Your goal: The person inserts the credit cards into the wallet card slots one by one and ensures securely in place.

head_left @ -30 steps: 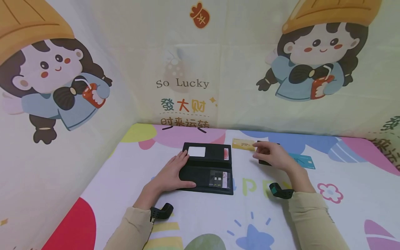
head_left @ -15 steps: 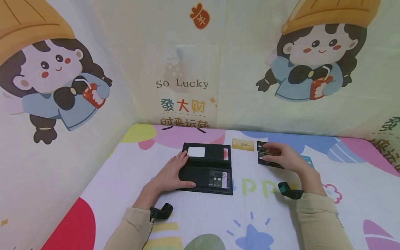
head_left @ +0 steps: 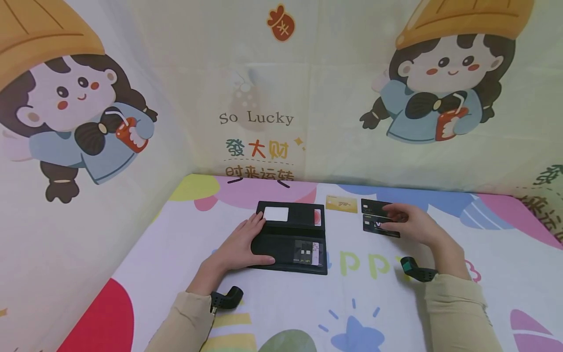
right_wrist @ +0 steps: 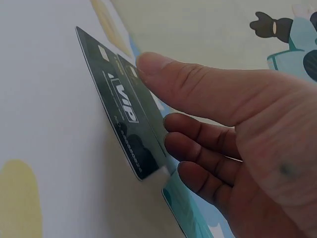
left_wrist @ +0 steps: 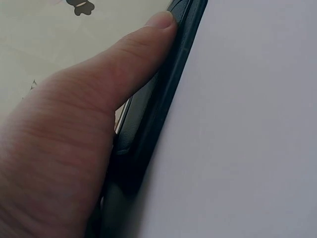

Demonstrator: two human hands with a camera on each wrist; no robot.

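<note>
A black card wallet [head_left: 281, 244] lies unfolded on the table, with a white card [head_left: 276, 214] and other cards in its slots. My left hand [head_left: 239, 244] rests on its left side, fingers extended, and the thumb presses near the front edge in the left wrist view. To the right of the wallet, two black cards lie one behind the other: a front VIP card [head_left: 374, 226] and a rear card [head_left: 371, 206]. Over their right ends hovers my right hand [head_left: 415, 225], fingers loosely bent and holding nothing. A teal card [right_wrist: 181, 203] beside them shows only in the right wrist view.
A gold card [head_left: 341, 204] lies between the wallet and the black cards. Behind the table rises a cream cloth backdrop [head_left: 334, 122] with printed figures. The tablecloth [head_left: 281, 303] carries a colourful print.
My right hand has moved rightward from beside the gold card across the black cards, uncovering more of them and now hiding the teal card in the head view. The left hand stays put.
</note>
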